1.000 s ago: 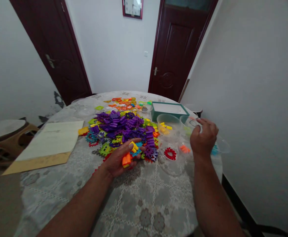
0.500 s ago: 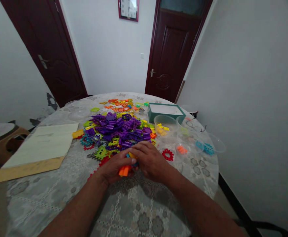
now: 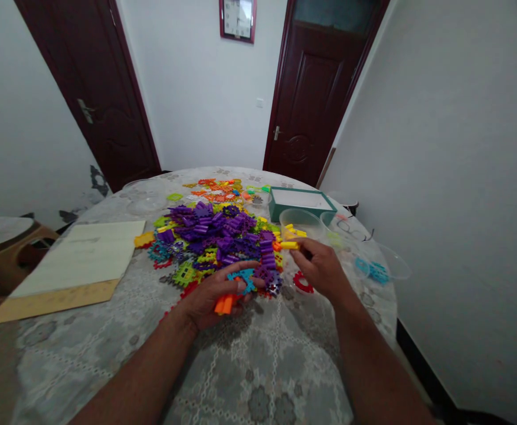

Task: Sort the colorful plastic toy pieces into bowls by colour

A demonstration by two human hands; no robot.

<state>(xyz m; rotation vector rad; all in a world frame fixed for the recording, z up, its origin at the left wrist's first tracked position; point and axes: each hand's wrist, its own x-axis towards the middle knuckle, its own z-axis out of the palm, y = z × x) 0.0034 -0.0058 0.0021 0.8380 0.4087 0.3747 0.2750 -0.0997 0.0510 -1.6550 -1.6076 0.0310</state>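
My left hand (image 3: 208,296) is closed around a blue toothed plastic building piece (image 3: 246,278) with orange tube-shaped connectors (image 3: 225,304) below it. My right hand (image 3: 323,268) pinches a yellow tube-shaped connector (image 3: 288,245) at the right edge of the heap. Mostly purple plastic pieces (image 3: 209,227) make up that heap, mixed with green, blue and red ones, just beyond my left hand. Below my right hand lies a red gear (image 3: 301,283), partly covered by it. A clear tub (image 3: 300,213) with yellow connectors inside stands beyond my right fingers.
A green-rimmed box (image 3: 303,206) sits at the back right. Blue pieces (image 3: 378,273) lie by clear containers on the right. Orange pieces (image 3: 216,192) are spread at the far side. Paper sheets (image 3: 77,254) lie on the left of the cloth-covered round table (image 3: 236,378).
My right hand has left the piece in my left hand and moved right and away from me, now with a yellow connector in its fingers. My left hand keeps hold of the blue and orange pieces.
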